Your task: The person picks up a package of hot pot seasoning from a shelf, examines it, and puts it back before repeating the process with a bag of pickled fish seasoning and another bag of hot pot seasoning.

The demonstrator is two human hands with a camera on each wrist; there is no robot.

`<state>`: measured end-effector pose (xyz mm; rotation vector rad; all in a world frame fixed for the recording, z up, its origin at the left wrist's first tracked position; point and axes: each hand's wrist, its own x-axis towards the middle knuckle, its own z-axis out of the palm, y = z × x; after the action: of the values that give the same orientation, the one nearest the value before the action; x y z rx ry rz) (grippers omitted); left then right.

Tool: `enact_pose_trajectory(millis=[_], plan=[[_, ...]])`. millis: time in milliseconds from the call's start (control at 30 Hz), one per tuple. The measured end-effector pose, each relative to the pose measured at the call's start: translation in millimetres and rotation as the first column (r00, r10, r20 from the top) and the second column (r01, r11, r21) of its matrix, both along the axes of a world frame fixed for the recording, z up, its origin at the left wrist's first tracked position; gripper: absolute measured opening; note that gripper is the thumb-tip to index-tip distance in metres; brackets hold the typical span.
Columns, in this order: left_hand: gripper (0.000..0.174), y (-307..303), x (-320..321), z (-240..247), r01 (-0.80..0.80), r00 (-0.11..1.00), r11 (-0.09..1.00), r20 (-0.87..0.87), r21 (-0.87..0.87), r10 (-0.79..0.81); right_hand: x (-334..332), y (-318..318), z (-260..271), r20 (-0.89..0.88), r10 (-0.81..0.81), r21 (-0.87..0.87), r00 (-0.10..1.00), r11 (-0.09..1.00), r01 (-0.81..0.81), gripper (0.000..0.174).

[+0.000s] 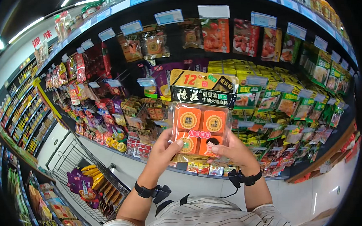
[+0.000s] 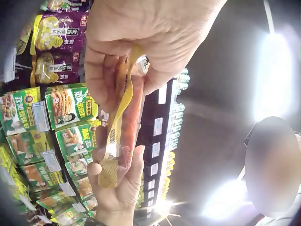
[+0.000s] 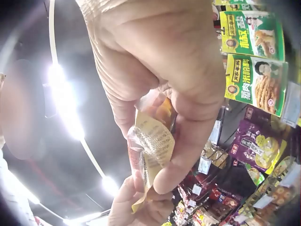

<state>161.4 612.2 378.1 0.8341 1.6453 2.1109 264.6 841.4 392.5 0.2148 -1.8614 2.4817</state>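
Presently, the item under examination is a hotpot base packet [image 1: 201,122], a clear pouch with a black-and-gold header and four orange blocks showing through the front. It is in mid-air before the person's torso, its printed face toward the wearer, in front of the display rack [image 1: 148,14].

Both hands are engaged on it. The left hand [image 1: 163,149] is clamped on the lower left edge, thumb laid over the front; the right hand [image 1: 237,151] is clamped likewise on the lower right edge. The wrist views show the packet edge-on, gripped between thumb and fingers, with its yellow backing exposed.

Green-and-yellow seasoning packets [image 1: 291,106] hang on the rack beyond it. Well apart, at lower left, stands a wire shopping cart [image 1: 99,159] holding purple packets [image 1: 81,184] and yellow packets [image 1: 93,176].

Assessment: the step in hand appears to be label inspection, with selection probably undecided. The next move would call for turning the packet to its back, or releasing one hand and carrying it either to the cart or to a rack hook. The pouch looks glossy and may slip under a loose one-handed grip; firm hold at the edge is advised.
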Motion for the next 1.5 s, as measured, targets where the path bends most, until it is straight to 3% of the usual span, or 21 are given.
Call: enact_pose_trajectory(millis=[267, 600, 900, 1233, 1500], plan=[[0.05, -29.4, -28.4, 4.6, 0.011, 1.0, 1.0, -0.029, -0.02, -0.011, -35.0, -22.9, -10.4, 0.036, 0.0, -0.001, 0.999, 1.0, 0.0, 0.088], [0.055, -94.6, -119.0, 10.2, 0.131, 0.991, 0.989, -0.019, 0.062, -0.13, -104.7, -99.2, 14.1, -0.011, -0.106, 0.063, 0.994, 0.992, 0.107, 0.091], [0.055, -157.8, -187.7, 15.3, 0.08, 0.997, 0.989, -0.007, 0.127, -0.08, -172.6, -173.9, 28.9, -0.032, -0.174, 0.083, 0.984, 0.981, 0.176, 0.074], [0.056, -219.1, -251.6, 13.5, 0.097, 0.995, 0.995, -0.01, 0.035, -0.097, -224.3, -232.4, 29.3, -0.005, -0.223, 0.143, 0.975, 0.965, 0.222, 0.076], [0.056, -231.6, -281.4, 1.1, 0.148, 0.989, 0.984, 0.002, 0.094, -0.149, -246.1, -254.6, 24.5, -0.008, -0.238, 0.128, 0.971, 0.963, 0.237, 0.08]])
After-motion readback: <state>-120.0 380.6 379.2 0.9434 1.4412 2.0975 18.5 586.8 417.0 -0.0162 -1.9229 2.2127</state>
